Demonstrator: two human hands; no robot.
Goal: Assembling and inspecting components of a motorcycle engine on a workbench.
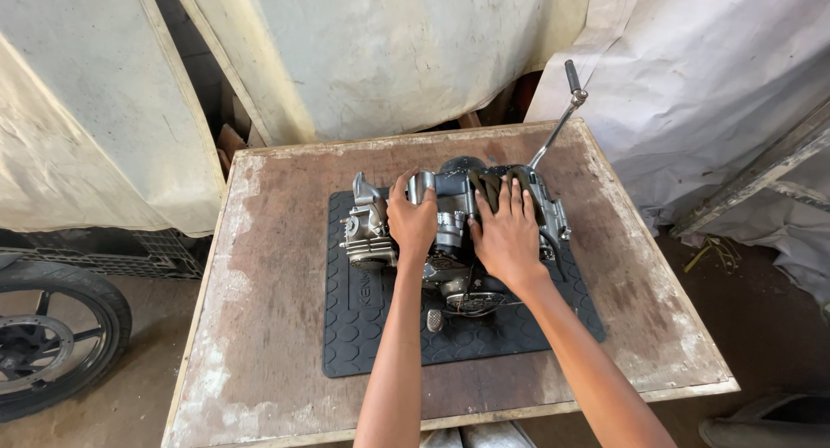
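- Left hand (412,221) fingers curled over engine (450,227), frame centre.
- Right hand (508,236) flat, fingers spread on rag (488,187), gripping nothing.
- Risk: engine tips or slides off rubber mat (380,327); kick lever (558,124) swings.

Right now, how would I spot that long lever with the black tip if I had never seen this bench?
Find the worn wooden table with the black rubber mat on it. On the mat sits a grey engine under the left hand and right hand. The lever rises from the engine's far right corner, the only thin shiny rod, black-capped.
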